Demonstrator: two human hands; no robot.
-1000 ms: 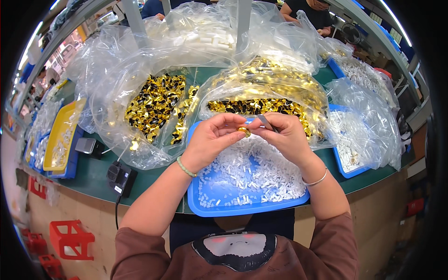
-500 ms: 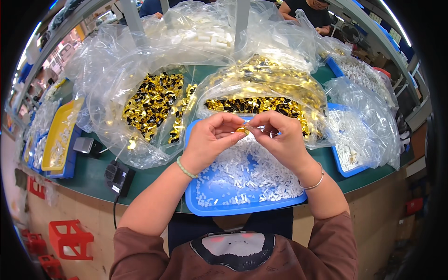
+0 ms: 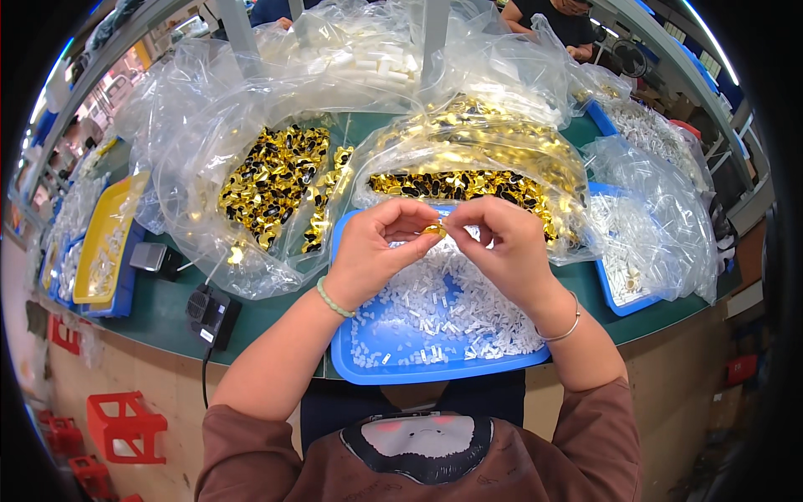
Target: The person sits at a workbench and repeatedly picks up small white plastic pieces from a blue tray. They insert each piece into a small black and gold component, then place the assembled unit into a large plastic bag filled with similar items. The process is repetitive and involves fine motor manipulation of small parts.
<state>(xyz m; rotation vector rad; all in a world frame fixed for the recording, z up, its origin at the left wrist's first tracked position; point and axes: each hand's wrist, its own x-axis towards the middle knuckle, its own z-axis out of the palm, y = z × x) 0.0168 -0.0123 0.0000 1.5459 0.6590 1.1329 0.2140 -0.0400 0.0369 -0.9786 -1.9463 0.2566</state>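
Both hands meet just above the blue tray (image 3: pixel 351 351), the left hand (image 3: pixel 376 251) and right hand (image 3: pixel 502 251) each with a narrow fingertip grip closed on one small gold piece (image 3: pixel 434 228) pinched between them; holding it at chest height over the tray likely keeps any dropped bit falling among the small white plastic pieces (image 3: pixel 452 309) heaped directly below the grip. A green bead bracelet (image 3: pixel 335 299) sits on the left wrist, a thin metal bangle (image 3: pixel 562 330) on the right. Just beyond the grip lies an open clear bag of gold-and-black parts (image 3: pixel 468 180), within easy reach; left of the grip a second bag of the same parts (image 3: pixel 272 180) is spread flat. Further left stand a yellow tray (image 3: pixel 104 226) and a black power adapter (image 3: pixel 213 314); right of the grip another blue tray (image 3: pixel 619 297) holds white pieces under plastic. The green counter (image 3: pixel 159 301) curves around, crowded with more bags, and another person (image 3: pixel 552 17) works at the far side.
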